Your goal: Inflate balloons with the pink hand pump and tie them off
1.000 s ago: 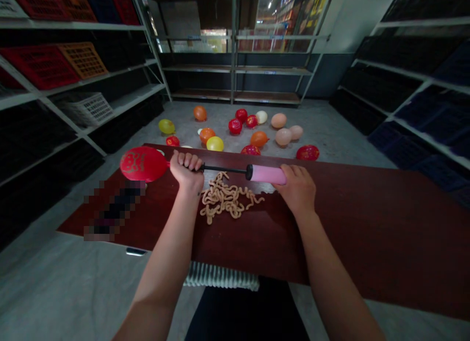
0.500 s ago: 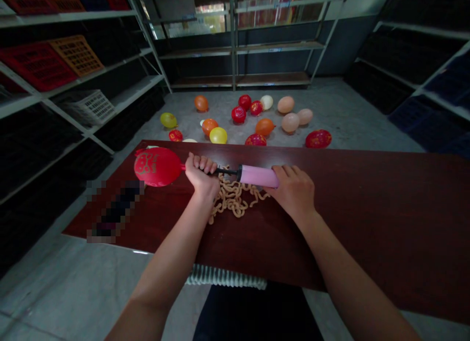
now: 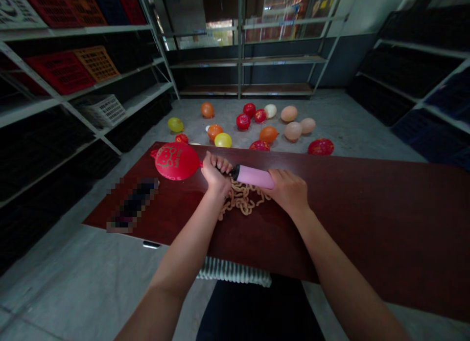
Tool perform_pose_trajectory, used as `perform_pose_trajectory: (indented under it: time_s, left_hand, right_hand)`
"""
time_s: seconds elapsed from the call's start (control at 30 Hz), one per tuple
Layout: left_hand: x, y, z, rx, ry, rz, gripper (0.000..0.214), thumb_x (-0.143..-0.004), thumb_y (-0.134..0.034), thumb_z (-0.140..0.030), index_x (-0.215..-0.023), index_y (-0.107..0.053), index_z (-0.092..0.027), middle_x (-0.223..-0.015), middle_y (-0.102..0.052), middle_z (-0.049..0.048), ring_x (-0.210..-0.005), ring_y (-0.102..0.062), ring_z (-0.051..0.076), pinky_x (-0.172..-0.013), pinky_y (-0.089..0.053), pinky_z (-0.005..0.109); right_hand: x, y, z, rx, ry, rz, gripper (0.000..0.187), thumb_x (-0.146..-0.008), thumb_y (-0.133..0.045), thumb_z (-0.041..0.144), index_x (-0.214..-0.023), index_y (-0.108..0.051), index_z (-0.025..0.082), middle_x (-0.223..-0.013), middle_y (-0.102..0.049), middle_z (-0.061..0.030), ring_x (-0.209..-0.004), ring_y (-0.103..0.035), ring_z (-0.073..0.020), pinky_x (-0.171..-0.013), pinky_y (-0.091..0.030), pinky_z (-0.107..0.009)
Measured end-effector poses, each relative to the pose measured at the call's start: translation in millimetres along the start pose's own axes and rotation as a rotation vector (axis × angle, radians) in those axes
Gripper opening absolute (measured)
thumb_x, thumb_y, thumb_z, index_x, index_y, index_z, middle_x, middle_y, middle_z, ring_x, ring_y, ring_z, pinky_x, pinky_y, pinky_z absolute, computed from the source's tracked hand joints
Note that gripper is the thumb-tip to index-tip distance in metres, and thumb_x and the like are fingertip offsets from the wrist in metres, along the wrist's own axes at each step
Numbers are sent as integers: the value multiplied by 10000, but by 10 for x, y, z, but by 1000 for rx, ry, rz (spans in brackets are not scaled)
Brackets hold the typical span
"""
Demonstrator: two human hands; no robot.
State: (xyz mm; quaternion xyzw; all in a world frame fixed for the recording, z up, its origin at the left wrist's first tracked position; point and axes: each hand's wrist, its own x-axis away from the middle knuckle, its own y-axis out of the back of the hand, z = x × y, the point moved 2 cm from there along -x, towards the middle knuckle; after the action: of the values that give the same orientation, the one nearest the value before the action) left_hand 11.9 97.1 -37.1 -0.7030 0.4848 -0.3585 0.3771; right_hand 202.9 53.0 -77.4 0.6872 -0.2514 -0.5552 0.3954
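Note:
A red balloon (image 3: 176,161) with printed gold figures, partly inflated, points left from my left hand (image 3: 216,173). That hand is closed around the balloon's neck and the black end of a hand balloon pump (image 3: 254,176). My right hand (image 3: 288,190) wraps the far end of the pump's pink barrel. Little of the black rod shows between my left hand and the barrel. Beneath the pump, a heap of tan, wavy, cord-like pieces (image 3: 244,204) lies on the dark red table (image 3: 348,223), partly covered by my hands.
Several balloons, among them an orange one (image 3: 269,134) and a yellow one (image 3: 223,140), lie on the floor past the table. Shelves with crates (image 3: 97,63) stand at left. A blurred-out dark object (image 3: 135,204) rests at the table's left.
The pump's rod has slid in, so the barrel and my left hand are closer together. The camera view has shifted slightly.

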Motion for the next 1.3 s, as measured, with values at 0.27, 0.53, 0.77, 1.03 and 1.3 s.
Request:
perform_pose_trajectory:
  time_s: [0.27,0.53,0.77,1.03,1.3]
  left_hand:
    - [-153,48,-216,28,-39,-33,413,-975,-380,-214,-599,-211,-192,-487,-174,-75,-345,-189,60,-372,-163,208]
    - [-204,63,-526,60,-98,69,420,-957,-373,-185,-582,-185,-203,-476,-159,-71,-337,-193,66,-361,-170,222]
    - [-134,37,-496,44,-191,75,441,-964,-403,-213,-599,-156,-199,-487,-151,-72,-343,-193,57,-363,-166,212]
    - [-62,27,-303,18,-155,23,442,-987,-373,-215,-607,-149,-193,-494,-151,-74,-346,-183,50,-371,-144,208]
    - [124,8,47,-82,-34,76,487,-973,-450,-257,-590,-156,-191,-492,-157,-70,-356,-182,57,-372,-156,218]
  right_hand:
    - [46,97,-193,106,-39,-31,350,-855,-621,451,-1088,-635,191,-912,-677,-84,-850,-521,-229,-680,-288,-327]
    - [89,143,-532,83,-69,-79,342,-846,-625,346,-1144,-605,180,-1017,-675,-97,-943,-531,-253,-782,-364,-338]
    - [112,58,-465,37,-192,-40,356,-807,-647,359,-1118,-618,189,-1035,-680,-96,-943,-556,-266,-706,-389,-331]
    - [112,102,-315,11,-165,96,317,-807,-645,418,-1012,-621,177,-960,-682,-95,-880,-569,-247,-641,-323,-314]
    - [126,132,6,-107,-119,227,369,-791,-641,530,-952,-631,198,-875,-707,-61,-766,-625,-217,-587,-267,-298]
